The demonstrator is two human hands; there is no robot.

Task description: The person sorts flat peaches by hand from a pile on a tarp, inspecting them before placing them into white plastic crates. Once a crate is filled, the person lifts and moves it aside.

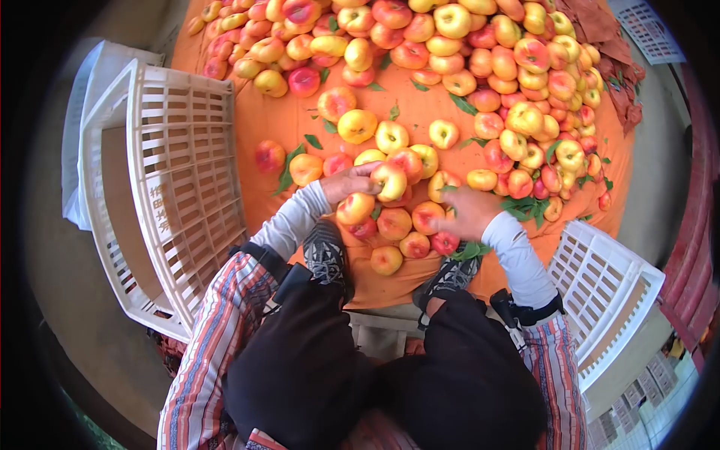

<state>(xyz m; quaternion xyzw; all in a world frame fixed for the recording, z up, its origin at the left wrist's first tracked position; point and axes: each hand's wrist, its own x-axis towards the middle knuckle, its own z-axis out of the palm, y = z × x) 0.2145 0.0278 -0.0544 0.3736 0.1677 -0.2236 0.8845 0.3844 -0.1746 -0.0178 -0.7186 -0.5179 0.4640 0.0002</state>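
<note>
Between the fingers of my left hand (349, 184) is a yellow-red flat peach (390, 181), held above several others lying near my shoes. My right hand (472, 213) hovers at the right side of this small group, slightly blurred, its fingers apart and nothing visible in them. Closest to its fingertips are an orange-red flat peach (427, 217) and a yellow one (443, 184) partly behind the hand. A red flat peach (445, 242) with green leaves (470, 252) beside it lies just below.
A large heap of flat peaches (450, 45) covers the far part of the orange cloth (274, 112). One white plastic crate (187, 161) stands on its side at left; another crate (600, 277) is at right. My shoes (325, 255) rest at the cloth's near edge.
</note>
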